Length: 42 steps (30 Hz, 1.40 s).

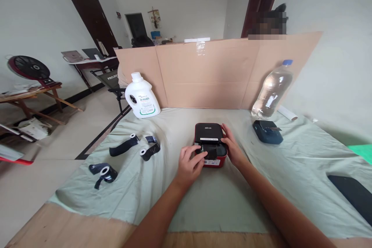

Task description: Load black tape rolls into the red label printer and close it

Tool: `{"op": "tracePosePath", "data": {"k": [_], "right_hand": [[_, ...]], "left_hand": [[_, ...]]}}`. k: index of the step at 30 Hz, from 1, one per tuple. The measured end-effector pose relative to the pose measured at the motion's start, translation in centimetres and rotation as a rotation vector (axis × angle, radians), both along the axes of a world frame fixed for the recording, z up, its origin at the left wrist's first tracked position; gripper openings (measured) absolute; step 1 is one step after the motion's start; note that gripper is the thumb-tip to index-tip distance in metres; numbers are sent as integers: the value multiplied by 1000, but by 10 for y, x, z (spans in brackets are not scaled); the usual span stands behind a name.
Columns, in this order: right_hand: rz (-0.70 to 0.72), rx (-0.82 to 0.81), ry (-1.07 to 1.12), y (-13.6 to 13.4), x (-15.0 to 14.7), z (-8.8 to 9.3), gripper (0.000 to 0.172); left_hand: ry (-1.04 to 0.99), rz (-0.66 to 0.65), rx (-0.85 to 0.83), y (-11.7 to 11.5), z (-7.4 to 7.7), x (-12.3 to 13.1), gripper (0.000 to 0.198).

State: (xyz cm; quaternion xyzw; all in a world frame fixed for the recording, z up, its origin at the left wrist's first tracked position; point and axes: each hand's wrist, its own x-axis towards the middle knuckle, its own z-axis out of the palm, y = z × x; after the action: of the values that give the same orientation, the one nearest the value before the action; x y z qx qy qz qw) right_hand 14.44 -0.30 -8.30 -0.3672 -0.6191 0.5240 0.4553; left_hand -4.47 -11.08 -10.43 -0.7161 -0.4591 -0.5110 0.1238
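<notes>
A small label printer [208,130], black on top with a red body, sits on the green cloth in front of me. A black label strip [211,151] lies across its front part. My left hand [190,162] is at the printer's front left, its fingers closed at the left end of this strip; the exact grip is partly hidden. My right hand [232,148] grips the printer's right side, with fingers along the edge and the thumb near the top. On the left of the cloth lie black label rolls [109,173], partly unwound, with white cores.
Behind the printer stands a cardboard panel [203,77], flanked by a white detergent jug [142,97] and a clear bottle [273,91]. A dark blue device [267,131] and a black phone [353,193] lie to the right. Someone's head shows above the panel.
</notes>
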Motion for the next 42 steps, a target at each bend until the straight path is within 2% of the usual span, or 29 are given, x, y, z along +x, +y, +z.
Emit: {"op": "tracePosePath", "data": {"k": [5,9,12,15,19,24,34,42], "right_hand": [[57,-30,86,1,-2,-13,75],[53,-85,283,3,-5,-21,69],[47,-119,356,3,-6,-24,66],[28,-121,360,4,-7,-21,70],[5,-85,332,2,-9,-21,73],[23,-26,361,0,-10,-29,62],[47,-85,424,-1,-10,-24,59],[13,-117,425,5,-9,-24,63]], "left_hand": [[-34,-15,-165,3,-1,-2,37],[-5,0,-166,4,-1,-6,39],[5,-24,-242,4,0,-8,44],[-45,-38,-292,6,1,-8,44],[-64,-36,-285,9,0,-7,40],[-62,-53,-209,9,-4,-7,38],[-91,-108,-241,7,0,-7,45],[-131,-45,-248,11,1,-5,44]]}}
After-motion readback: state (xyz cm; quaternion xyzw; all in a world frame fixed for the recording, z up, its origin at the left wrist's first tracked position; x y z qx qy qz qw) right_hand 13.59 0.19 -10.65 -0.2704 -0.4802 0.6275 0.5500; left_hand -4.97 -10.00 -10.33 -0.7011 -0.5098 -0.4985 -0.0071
